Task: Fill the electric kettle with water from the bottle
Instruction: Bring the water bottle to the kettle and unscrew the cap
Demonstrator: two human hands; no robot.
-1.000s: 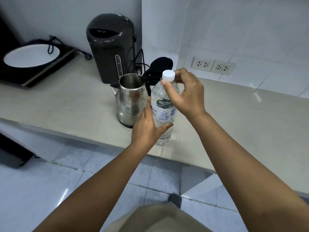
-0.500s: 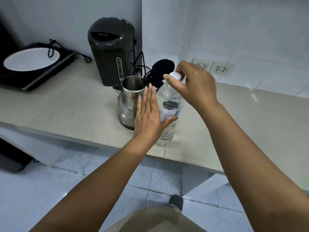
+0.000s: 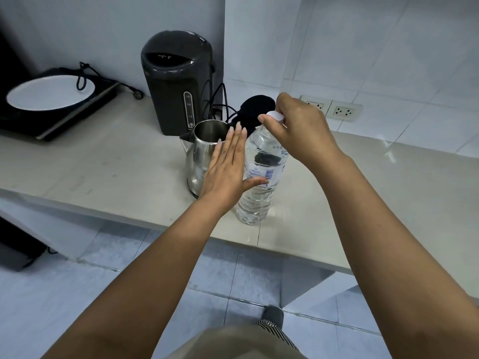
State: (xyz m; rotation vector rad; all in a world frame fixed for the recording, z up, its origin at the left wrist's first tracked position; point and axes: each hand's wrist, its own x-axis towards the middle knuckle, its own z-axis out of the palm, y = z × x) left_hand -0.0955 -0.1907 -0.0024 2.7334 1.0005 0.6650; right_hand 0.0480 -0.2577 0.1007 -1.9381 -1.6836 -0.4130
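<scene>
A clear plastic water bottle point(image 3: 261, 177) stands upright near the counter's front edge, nearly full. My right hand point(image 3: 298, 130) pinches its white cap point(image 3: 275, 115) from above. My left hand point(image 3: 228, 169) lies flat against the bottle's left side, fingers straight, thumb across the label. Just left of the bottle stands the steel electric kettle point(image 3: 201, 149), lid open and inside visible; its black lid point(image 3: 256, 107) stands up behind the bottle. My left hand hides part of the kettle's body.
A dark hot-water dispenser point(image 3: 178, 81) stands behind the kettle with black cords point(image 3: 220, 99) beside it. An induction cooker point(image 3: 98, 92) holding a white plate point(image 3: 46, 92) sits at the far left. Wall sockets point(image 3: 334, 110) lie behind my right hand. The pale counter point(image 3: 375, 203) runs on to the right.
My left hand has opened from a grip round the bottle to flat straight fingers against its side. My right hand stays on the cap. The view has shifted slightly.
</scene>
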